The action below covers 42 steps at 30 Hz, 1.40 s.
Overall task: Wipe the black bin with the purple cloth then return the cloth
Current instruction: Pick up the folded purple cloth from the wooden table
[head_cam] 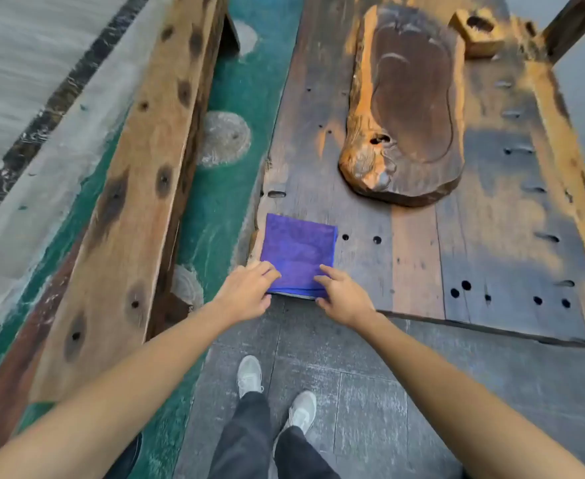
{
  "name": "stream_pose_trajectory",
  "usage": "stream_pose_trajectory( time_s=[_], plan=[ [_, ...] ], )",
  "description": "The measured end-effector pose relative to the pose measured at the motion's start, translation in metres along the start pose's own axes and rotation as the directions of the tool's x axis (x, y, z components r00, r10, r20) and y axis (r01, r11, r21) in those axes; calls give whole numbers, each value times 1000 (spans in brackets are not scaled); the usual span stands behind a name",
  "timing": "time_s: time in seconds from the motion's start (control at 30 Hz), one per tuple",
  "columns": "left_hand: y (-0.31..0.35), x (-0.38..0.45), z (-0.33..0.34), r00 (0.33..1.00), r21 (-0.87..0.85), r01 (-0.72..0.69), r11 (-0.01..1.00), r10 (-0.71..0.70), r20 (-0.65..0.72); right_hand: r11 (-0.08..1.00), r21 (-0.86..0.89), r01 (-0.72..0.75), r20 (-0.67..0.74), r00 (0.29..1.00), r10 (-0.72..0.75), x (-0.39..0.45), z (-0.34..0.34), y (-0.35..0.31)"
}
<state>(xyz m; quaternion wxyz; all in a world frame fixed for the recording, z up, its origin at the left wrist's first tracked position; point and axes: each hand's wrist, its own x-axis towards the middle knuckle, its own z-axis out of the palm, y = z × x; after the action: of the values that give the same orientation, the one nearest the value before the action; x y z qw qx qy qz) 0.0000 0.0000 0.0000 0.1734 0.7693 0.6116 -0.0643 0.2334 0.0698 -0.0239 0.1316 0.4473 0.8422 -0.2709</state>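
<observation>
The purple cloth (299, 252) lies folded into a flat square at the near left corner of the dark wooden table (491, 271). My left hand (247, 293) rests on its near left corner, fingers on top and thumb at the table edge. At the near right corner my right hand (342, 292) does the same, fingers on the cloth's top. Whether either hand pinches the cloth or only presses on it is not clear. No black bin shows in the frame.
A large carved wooden tray (408, 108) lies further back on the table, and a small wooden block (477, 32) sits at the far right. A long wooden bench (128, 188) runs along the left over green flooring. My feet stand on grey tiles.
</observation>
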Motion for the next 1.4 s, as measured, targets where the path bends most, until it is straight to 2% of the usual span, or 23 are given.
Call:
stream_pose_trajectory(
  time_s=[0.13, 0.27, 0.37, 0.5, 0.63, 0.73, 0.83, 0.97, 1.07, 1.13, 1.2, 1.23, 1.3, 1.33, 1.4],
  plan=[
    [-15, 14, 26, 997, 19, -12, 1000, 11, 72, 998, -10, -55, -79, 995, 54, 8, 23, 6],
    [-20, 18, 46, 995, 68, -35, 997, 41, -90, 995, -66, -72, -268, 962, 52, 7, 42, 8],
    [-18, 15, 56, 981, 73, -90, 993, 101, -166, 994, -105, -32, -351, 936, -7, 1, 54, 5],
    [-23, 7, 55, 960, -76, -163, 984, 140, -242, 999, 3, 41, -376, 926, -37, -11, 55, 8],
    [-31, -2, 40, 972, -377, -157, 913, 74, -224, 967, 213, 138, -365, 930, -52, -30, 43, 15],
    [-33, 6, 21, 981, -589, -57, 806, -65, -183, 895, 419, 151, -342, 940, 1, -28, 24, 18],
    [-36, 30, 0, 978, -721, 39, 692, -173, -113, 762, 641, 90, -308, 940, 148, -6, 2, 21],
    [-49, 71, -12, 958, -797, 166, 581, -286, -9, 613, 788, -57, -221, 903, 368, 31, -12, 37],
    [-56, 95, -11, 941, -821, 214, 530, -336, 28, 496, 861, -110, -137, 890, 436, 52, -13, 48],
    [-57, 106, -5, 927, -794, 268, 545, -370, 60, 485, 859, -167, -105, 868, 485, 61, -12, 51],
    [-54, 109, 0, 911, -732, 321, 600, -406, 67, 538, 811, -228, -120, 836, 535, 67, -10, 49],
    [-52, 109, 2, 914, -660, 317, 681, -406, 19, 581, 776, -243, -158, 818, 553, 68, -10, 47],
    [-48, 107, 6, 927, -409, 242, 880, -334, -170, 724, 639, -259, -309, 776, 550, 68, -11, 39],
    [-41, 107, 7, 927, -308, 182, 934, -267, -262, 803, 541, -248, -404, 761, 507, 67, -12, 32],
    [-25, 112, 8, 924, -230, 43, 972, -127, -362, 908, 388, -155, -560, 743, 366, 70, -11, 14]
  ],
)
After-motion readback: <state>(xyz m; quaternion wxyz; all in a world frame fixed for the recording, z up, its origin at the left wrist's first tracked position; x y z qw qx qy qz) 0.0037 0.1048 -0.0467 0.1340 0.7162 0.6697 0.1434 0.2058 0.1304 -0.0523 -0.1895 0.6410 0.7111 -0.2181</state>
